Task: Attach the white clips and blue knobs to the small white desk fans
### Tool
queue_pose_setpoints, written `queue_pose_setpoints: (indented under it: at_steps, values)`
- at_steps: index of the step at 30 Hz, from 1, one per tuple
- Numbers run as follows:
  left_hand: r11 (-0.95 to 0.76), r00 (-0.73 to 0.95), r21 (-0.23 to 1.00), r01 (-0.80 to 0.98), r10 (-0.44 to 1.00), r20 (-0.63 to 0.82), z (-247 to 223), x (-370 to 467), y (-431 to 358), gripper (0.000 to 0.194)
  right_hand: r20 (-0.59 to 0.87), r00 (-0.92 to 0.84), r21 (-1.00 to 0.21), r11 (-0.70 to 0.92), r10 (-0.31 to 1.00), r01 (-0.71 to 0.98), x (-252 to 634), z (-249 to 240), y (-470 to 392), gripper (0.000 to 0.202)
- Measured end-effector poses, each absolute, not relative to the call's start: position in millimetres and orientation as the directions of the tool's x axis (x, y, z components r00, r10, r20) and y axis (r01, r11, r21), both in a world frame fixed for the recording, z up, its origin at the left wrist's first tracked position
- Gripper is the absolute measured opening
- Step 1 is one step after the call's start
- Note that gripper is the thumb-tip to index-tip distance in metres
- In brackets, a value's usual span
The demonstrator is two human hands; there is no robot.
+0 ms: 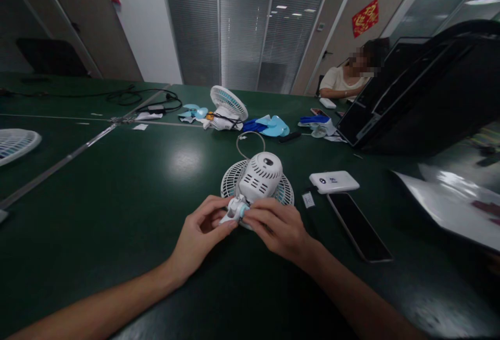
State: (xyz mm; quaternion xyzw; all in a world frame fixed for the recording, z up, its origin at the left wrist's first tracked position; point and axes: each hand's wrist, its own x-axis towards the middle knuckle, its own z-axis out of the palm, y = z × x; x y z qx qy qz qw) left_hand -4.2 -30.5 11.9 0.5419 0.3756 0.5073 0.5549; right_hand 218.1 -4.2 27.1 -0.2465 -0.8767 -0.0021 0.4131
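Item: one small electric fan, white, at the centre of the green tabletop (136,215), directly before the person; grille (230,176) underneath, rounded motor housing (258,179) uppermost, thin cable (264,143) looping behind. Fitting: white clamp bracket (235,204) at the near side of the housing, with light-blue knob (242,210). Left hand (193,238): closed in a pinch on the bracket, thumb on the near side, fingers round the far side. Right hand (283,225): thumb and fingertips drawn together on the knob; exact contact partly hidden by the fingers. Handling, as judged: light overall, weight mostly in the housing; plastic shell stiff and rather smooth; grille ribs thin, liable to flex or crack if pressed; cable soft. Best holds: housing sides for the body, bracket's solid part for steadying, knob rim for turning.
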Motion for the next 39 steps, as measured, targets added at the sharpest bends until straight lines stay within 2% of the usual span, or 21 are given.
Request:
queue_pose_setpoints:
  at_steps: [3, 6, 10, 16, 20, 24, 26, 31, 35, 37, 39]
  values:
    - [-0.105, 0.207, 0.982, -0.158, 0.969, 0.137, 11, -5, -30, 0.035, 0.672, -0.674, 0.004, 0.909, 0.306, 0.417, 230, 31, 1, 0.026]
    - [-0.103, 0.205, 0.984, -0.142, 0.97, 0.131, 12, -5, -31, 0.035, 0.646, -0.718, 0.09, 0.907, 0.26, 0.41, 236, 30, 3, 0.029]
    - [-0.104, 0.201, 0.984, -0.144, 0.971, 0.132, 13, -4, -30, 0.035, 0.67, -0.71, 0.107, 0.917, 0.219, 0.384, 235, 29, 3, 0.031]
    - [-0.104, 0.198, 0.985, -0.14, 0.971, 0.13, 14, -5, -29, 0.035, 0.625, -0.746, 0.121, 0.916, 0.229, 0.383, 235, 35, 3, 0.035]
    - [-0.105, 0.204, 0.983, -0.148, 0.97, 0.134, 13, -6, -30, 0.034, 0.65, -0.724, 0.116, 0.911, 0.232, 0.396, 234, 34, 2, 0.032]
    - [-0.108, 0.206, 0.983, -0.151, 0.969, 0.138, 11, -6, -31, 0.034, 0.675, -0.689, 0.068, 0.907, 0.266, 0.416, 228, 29, -2, 0.028]
    - [-0.113, 0.212, 0.984, -0.141, 0.967, 0.142, 9, -6, -31, 0.034, 0.69, -0.651, -0.003, 0.9, 0.317, 0.436, 224, 26, -3, 0.027]
    - [-0.113, 0.209, 0.986, -0.125, 0.968, 0.137, 7, -5, -30, 0.035, 0.722, -0.452, -0.32, 0.832, 0.524, 0.453, 209, 21, -8, 0.016]
    - [-0.107, 0.197, 0.983, -0.15, 0.971, 0.136, 9, -5, -30, 0.035, 0.651, -0.291, -0.567, 0.705, 0.7, 0.427, 200, 23, -13, 0.004]
    - [-0.103, 0.202, 0.983, -0.153, 0.97, 0.133, 11, -6, -30, 0.035, 0.651, -0.306, -0.561, 0.712, 0.694, 0.423, 202, 27, -12, 0.007]
    - [-0.099, 0.213, 0.984, -0.149, 0.968, 0.13, 13, -6, -30, 0.035, 0.672, -0.444, -0.425, 0.8, 0.592, 0.424, 210, 31, -10, 0.015]
